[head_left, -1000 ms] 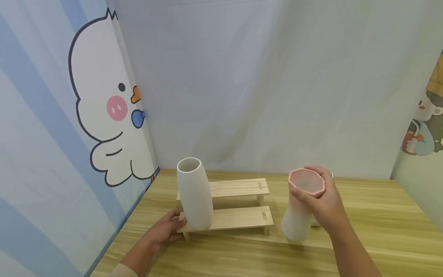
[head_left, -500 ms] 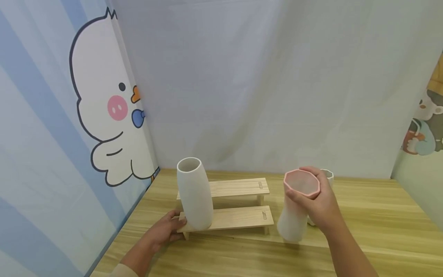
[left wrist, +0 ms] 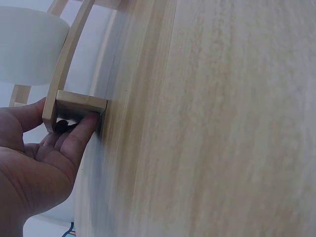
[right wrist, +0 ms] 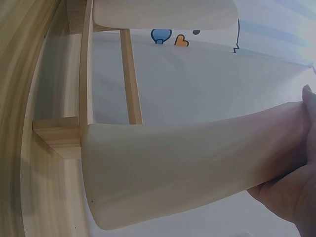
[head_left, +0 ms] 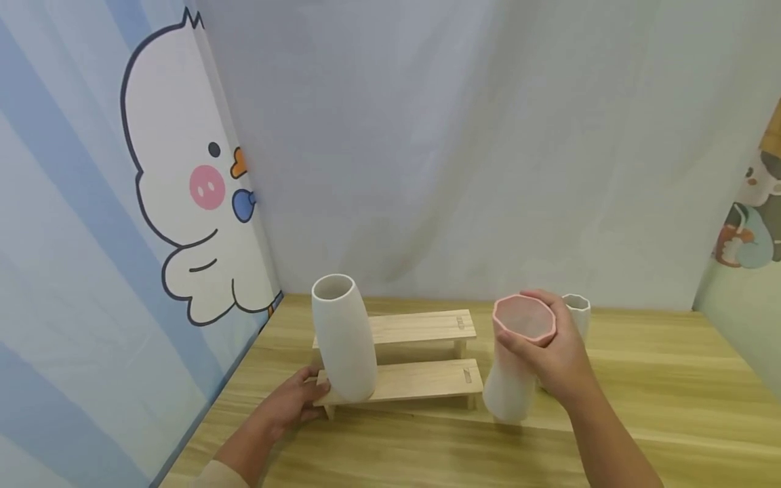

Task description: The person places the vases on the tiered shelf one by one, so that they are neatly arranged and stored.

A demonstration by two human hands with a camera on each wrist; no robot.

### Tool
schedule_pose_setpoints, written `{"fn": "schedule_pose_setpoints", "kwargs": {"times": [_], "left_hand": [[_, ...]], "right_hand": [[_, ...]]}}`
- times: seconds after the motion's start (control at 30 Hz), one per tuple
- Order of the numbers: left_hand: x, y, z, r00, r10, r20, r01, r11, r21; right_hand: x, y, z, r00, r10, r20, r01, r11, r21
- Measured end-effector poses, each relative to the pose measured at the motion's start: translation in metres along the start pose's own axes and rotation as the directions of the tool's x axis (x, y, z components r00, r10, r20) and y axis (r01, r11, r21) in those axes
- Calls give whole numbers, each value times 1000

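My right hand (head_left: 552,346) grips a pink-and-white vase (head_left: 512,390) near its pink, many-sided rim, thumb toward the front. In the right wrist view the base of this vase (right wrist: 163,173) appears close to the end of the front shelf (right wrist: 85,74); whether they touch I cannot tell. On the left end of the two-step wooden stand (head_left: 421,381) stands a tall white vase (head_left: 348,346). My left hand (head_left: 293,405) holds the left end of the stand's lower step, and in the left wrist view its thumb is over the board (left wrist: 61,69) with fingers beneath.
A second white vase (head_left: 578,312) with a many-sided rim stands behind my right hand, partly hidden. The stand's upper step (head_left: 421,327) lies behind the lower one. A grey cloth wall (head_left: 464,149) closes the back of the wooden table (head_left: 671,379).
My right hand has carried the pink-and-white vase left toward the stand, uncovering more of the white vase behind it. My left hand stays on the stand.
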State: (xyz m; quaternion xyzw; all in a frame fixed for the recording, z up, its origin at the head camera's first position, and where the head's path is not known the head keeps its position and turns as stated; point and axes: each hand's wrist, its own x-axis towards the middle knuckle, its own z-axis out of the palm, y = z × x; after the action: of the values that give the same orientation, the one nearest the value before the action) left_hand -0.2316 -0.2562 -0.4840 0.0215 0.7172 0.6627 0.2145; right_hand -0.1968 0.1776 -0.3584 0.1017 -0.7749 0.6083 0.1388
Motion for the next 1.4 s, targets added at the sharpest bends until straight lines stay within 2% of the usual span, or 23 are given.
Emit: {"fn": "schedule_pose_setpoints", "kwargs": {"times": [0.3, 0.63, 0.83, 1.4], "left_hand": [[-1, 1, 0, 1000, 6, 5, -6, 1000, 8], [-2, 3, 1, 1000, -6, -19, 7, 999, 32], [-3, 2, 0, 1000, -9, -22, 10, 999, 44], [-3, 1, 0, 1000, 0, -16, 1, 999, 44]], "right_hand": [[7, -5, 7, 1000, 2, 5, -2, 1000, -18], [20, -12, 22, 997, 12, 71, -12, 1000, 1], [29, -9, 32, 996, -5, 89, 2, 999, 35], [48, -3, 60, 993, -10, 119, 6, 999, 36]]}}
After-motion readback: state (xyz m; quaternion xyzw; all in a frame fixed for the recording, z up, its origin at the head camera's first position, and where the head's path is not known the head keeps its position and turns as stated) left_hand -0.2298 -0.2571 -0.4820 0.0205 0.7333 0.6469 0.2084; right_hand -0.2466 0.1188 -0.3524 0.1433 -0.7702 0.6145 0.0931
